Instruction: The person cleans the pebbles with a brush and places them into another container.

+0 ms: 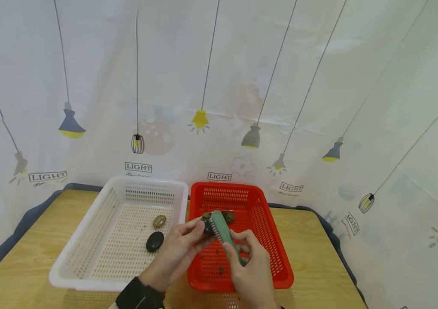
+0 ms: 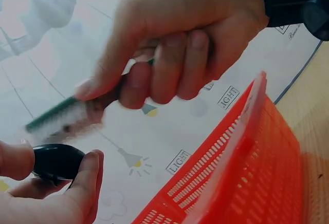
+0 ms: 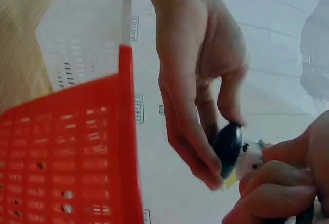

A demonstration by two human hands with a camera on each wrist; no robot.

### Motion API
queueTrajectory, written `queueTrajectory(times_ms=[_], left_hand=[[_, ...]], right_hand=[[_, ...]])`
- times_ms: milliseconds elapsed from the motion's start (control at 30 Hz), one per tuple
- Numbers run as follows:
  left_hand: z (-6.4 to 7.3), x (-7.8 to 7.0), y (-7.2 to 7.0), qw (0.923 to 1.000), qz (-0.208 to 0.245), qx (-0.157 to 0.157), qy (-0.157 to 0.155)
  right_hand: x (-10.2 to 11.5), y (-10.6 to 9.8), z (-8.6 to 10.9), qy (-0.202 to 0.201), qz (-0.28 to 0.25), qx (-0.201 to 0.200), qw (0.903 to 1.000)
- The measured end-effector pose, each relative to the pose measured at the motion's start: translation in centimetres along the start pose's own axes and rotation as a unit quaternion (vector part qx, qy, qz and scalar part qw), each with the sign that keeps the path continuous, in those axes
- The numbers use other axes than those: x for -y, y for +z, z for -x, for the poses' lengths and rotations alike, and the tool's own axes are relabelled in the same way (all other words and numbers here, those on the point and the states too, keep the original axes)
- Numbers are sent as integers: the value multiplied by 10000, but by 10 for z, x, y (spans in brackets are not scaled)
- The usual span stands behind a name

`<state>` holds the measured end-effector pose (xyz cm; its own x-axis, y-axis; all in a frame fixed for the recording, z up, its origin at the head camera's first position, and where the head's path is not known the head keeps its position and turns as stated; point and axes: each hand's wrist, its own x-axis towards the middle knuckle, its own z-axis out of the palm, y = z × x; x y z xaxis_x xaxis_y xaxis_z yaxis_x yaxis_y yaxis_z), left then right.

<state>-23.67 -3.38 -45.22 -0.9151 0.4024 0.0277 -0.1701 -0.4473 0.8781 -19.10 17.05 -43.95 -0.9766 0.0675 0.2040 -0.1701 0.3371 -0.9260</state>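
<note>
My left hand (image 1: 180, 246) pinches a smooth black stone (image 1: 208, 226) between thumb and fingers, above the red basket (image 1: 286, 274). A green-backed brush (image 1: 222, 229) is gripped by its handle in my right hand (image 1: 253, 268). In the head view its pale bristles face the stone and seem to meet it. The left wrist view shows the stone (image 2: 57, 161) just under the blurred bristles. Seen from the right wrist, the stone (image 3: 227, 149) is shiny and dark, its edge beside the bristles (image 3: 250, 160).
Brownish stones (image 1: 228, 216) lie in the red basket behind the brush, with dirt crumbs (image 1: 221, 270) on its floor. To its left stands a white basket (image 1: 64, 281) holding a tan stone (image 1: 159, 221) and a black stone (image 1: 154, 242). Both baskets rest on a wooden table (image 1: 319, 257).
</note>
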Motion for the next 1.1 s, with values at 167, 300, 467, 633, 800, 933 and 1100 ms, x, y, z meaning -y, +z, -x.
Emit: queueTrajectory(times_ms=[167,300,467,633,800,933,1100], left_hand=[[-2,2,0,9999,25,154,-37],[0,-3,-2,9998,183,79,-61],[1,-8,-4,9994,338,-111,-1],[0,-3,-4,9995,224,-223,87],[0,4,-2,10000,47,49,23],[1,3,0,9999,106,93,25],[1,2,1,9999,30,16,97]], right_hand=[[-4,6,-4,-85,-139,-27,9999],[-7,4,-12,67,-115,-62,9999],[-6,-1,-15,173,40,-73,9998],[-3,2,-8,72,-147,134,9998],[-1,6,-2,-65,-135,212,9997],[-1,3,-4,2,-55,-31,10000],[-1,-1,0,-77,-94,91,9999]])
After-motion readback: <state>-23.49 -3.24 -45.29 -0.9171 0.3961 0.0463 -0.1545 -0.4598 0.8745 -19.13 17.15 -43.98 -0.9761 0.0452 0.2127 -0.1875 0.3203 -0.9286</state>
